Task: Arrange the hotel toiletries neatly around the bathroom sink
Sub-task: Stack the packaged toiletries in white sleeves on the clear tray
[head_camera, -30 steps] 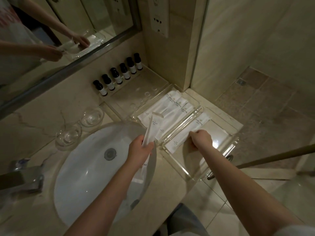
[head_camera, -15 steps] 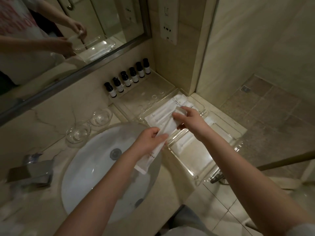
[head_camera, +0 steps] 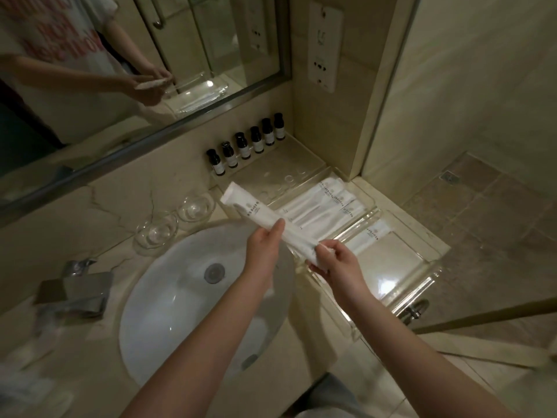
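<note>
Both hands hold one long white toiletry packet [head_camera: 256, 211] above the sink's right rim. My left hand [head_camera: 265, 247] grips its middle and my right hand [head_camera: 334, 257] pinches its near end. The packet's far end points up and left toward the bottles. Several more white packets [head_camera: 319, 203] lie side by side in a clear acrylic tray [head_camera: 369, 206]. A single packet [head_camera: 369, 238] lies in the nearer clear tray [head_camera: 422, 267]. Several small dark bottles [head_camera: 244, 146] stand in a row against the back wall.
The white oval sink [head_camera: 180, 297] fills the counter's middle, with a metal faucet [head_camera: 78, 291] at its left. Two clear glass dishes [head_camera: 174, 221] sit behind the sink. A mirror [head_camera: 135, 70] covers the back wall. To the right the counter ends at a tiled shower floor [head_camera: 482, 221].
My right hand has moved from the tray to the packet's near end. The packet now lies flatter, with its far end swung up and left. The camera has shifted closer.
</note>
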Demonstrator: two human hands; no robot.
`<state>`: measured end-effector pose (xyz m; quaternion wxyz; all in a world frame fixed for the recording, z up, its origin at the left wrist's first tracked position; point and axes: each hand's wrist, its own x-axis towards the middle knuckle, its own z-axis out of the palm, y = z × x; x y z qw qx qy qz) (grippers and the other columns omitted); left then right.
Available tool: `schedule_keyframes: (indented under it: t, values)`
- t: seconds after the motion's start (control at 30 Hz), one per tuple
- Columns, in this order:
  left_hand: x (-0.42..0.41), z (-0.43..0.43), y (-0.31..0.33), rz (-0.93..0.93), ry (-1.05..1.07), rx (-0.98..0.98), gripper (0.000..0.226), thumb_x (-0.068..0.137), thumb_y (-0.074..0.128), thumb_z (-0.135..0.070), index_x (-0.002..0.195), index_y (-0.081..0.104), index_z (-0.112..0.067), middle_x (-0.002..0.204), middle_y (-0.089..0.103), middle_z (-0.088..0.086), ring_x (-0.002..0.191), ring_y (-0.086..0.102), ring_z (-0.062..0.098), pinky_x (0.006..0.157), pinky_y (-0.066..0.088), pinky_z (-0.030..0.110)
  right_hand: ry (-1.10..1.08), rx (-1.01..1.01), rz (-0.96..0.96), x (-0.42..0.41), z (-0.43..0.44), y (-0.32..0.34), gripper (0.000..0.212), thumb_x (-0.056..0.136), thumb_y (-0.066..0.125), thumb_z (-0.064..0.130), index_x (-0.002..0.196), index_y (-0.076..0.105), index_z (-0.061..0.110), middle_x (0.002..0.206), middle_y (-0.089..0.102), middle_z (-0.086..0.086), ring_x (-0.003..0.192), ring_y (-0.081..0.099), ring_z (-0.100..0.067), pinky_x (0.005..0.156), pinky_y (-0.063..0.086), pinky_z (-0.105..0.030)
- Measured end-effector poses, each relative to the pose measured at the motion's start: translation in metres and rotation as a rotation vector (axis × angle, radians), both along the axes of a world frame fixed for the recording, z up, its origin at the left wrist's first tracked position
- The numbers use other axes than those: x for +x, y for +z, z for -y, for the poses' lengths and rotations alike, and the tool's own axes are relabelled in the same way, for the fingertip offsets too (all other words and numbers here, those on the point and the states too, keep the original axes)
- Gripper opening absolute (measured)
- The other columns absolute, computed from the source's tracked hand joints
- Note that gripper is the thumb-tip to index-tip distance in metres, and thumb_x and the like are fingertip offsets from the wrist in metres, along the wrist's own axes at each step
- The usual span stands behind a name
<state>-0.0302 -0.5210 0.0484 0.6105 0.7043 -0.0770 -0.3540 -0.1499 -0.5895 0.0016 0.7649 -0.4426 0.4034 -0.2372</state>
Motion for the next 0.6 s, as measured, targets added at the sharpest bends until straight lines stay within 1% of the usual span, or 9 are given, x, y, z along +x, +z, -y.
schedule_keyframes:
  t: [0.07, 0.13, 0.2, 0.27, 0.3, 0.37, 0.47, 0.53, 0.6]
  values:
    - [0.002, 0.004, 0.0, -0.014, 0.012, -0.028, 0.012, 0.093, 0.054, -0.024, 0.098, 0.061, -0.017, 0.089, 0.066, -0.005, 0.084, 0.062, 0.011, 0.068, 0.048, 0.02, 0.067, -0.069, -0.063, -0.003, -0.003, -0.001, 0.008, 0.089, 0.058, 0.005, 0.081, 0.059, 0.008, 0.07, 0.056, -0.004, 0.06, 0.058, -0.015, 0.057, 0.049, -0.022]
    - [0.007, 0.005, -0.001, 0.022, -0.041, -0.005, 0.014, 0.093, 0.054, -0.024, 0.095, 0.063, -0.014, 0.09, 0.068, 0.001, 0.085, 0.064, 0.015, 0.071, 0.051, 0.024, 0.095, -0.13, -0.114, -0.006, 0.004, 0.004, 0.011, 0.089, 0.059, 0.007, 0.079, 0.062, 0.012, 0.072, 0.061, -0.003, 0.066, 0.056, -0.015, 0.061, 0.047, -0.024]
    - [0.01, 0.006, -0.003, 0.103, -0.167, 0.078, 0.016, 0.093, 0.054, -0.023, 0.097, 0.064, -0.01, 0.096, 0.068, 0.008, 0.091, 0.064, 0.022, 0.079, 0.051, 0.031, 0.092, -0.198, -0.137, -0.008, 0.02, 0.015, 0.005, 0.09, 0.058, 0.012, 0.089, 0.062, 0.015, 0.085, 0.065, -0.006, 0.075, 0.058, -0.017, 0.066, 0.045, -0.027]
    - [0.009, 0.007, -0.004, 0.138, -0.356, 0.145, 0.015, 0.093, 0.052, -0.02, 0.096, 0.064, -0.012, 0.098, 0.067, 0.01, 0.093, 0.063, 0.022, 0.083, 0.049, 0.034, 0.117, -0.302, -0.137, -0.008, 0.04, 0.03, 0.015, 0.091, 0.058, 0.016, 0.106, 0.06, 0.018, 0.099, 0.064, -0.011, 0.084, 0.058, -0.018, 0.07, 0.046, -0.028]
    - [0.007, 0.008, -0.005, 0.153, -0.469, 0.177, 0.014, 0.093, 0.052, -0.02, 0.095, 0.064, -0.013, 0.096, 0.066, 0.009, 0.091, 0.062, 0.021, 0.083, 0.049, 0.034, 0.151, -0.345, -0.126, -0.006, 0.049, 0.039, 0.023, 0.09, 0.059, 0.019, 0.113, 0.057, 0.02, 0.103, 0.063, -0.01, 0.087, 0.059, -0.018, 0.072, 0.047, -0.028]
    - [0.0, 0.011, -0.004, 0.189, -0.695, 0.23, 0.015, 0.093, 0.052, -0.022, 0.092, 0.064, -0.014, 0.089, 0.065, 0.004, 0.082, 0.061, 0.017, 0.079, 0.049, 0.033, 0.234, -0.358, -0.077, -0.002, 0.064, 0.054, 0.031, 0.089, 0.061, 0.019, 0.119, 0.054, 0.023, 0.099, 0.063, -0.003, 0.09, 0.061, -0.016, 0.075, 0.05, -0.031]
    - [-0.014, 0.019, -0.004, 0.189, -0.878, 0.262, 0.015, 0.093, 0.051, -0.022, 0.095, 0.064, -0.014, 0.089, 0.064, 0.0, 0.079, 0.06, 0.012, 0.072, 0.047, 0.023, 0.278, -0.297, -0.056, -0.001, 0.075, 0.061, 0.022, 0.085, 0.065, 0.012, 0.106, 0.06, 0.014, 0.09, 0.064, -0.006, 0.084, 0.064, -0.021, 0.073, 0.052, -0.035]
    - [-0.02, 0.026, -0.011, 0.186, -0.906, 0.282, 0.016, 0.092, 0.052, -0.024, 0.097, 0.064, -0.013, 0.091, 0.063, 0.003, 0.083, 0.06, 0.016, 0.071, 0.047, 0.025, 0.202, -0.288, -0.101, -0.007, 0.08, 0.054, 0.012, 0.083, 0.068, 0.009, 0.093, 0.062, 0.01, 0.084, 0.066, -0.007, 0.076, 0.066, -0.02, 0.069, 0.053, -0.034]
    - [-0.025, 0.032, -0.019, 0.224, -0.876, 0.31, 0.018, 0.09, 0.057, -0.025, 0.093, 0.063, -0.009, 0.086, 0.06, 0.005, 0.079, 0.058, 0.019, 0.068, 0.045, 0.029, 0.078, -0.25, -0.134, -0.016, 0.089, 0.045, 0.01, 0.082, 0.068, 0.008, 0.089, 0.062, 0.011, 0.082, 0.067, -0.006, 0.071, 0.067, -0.016, 0.067, 0.055, -0.036]
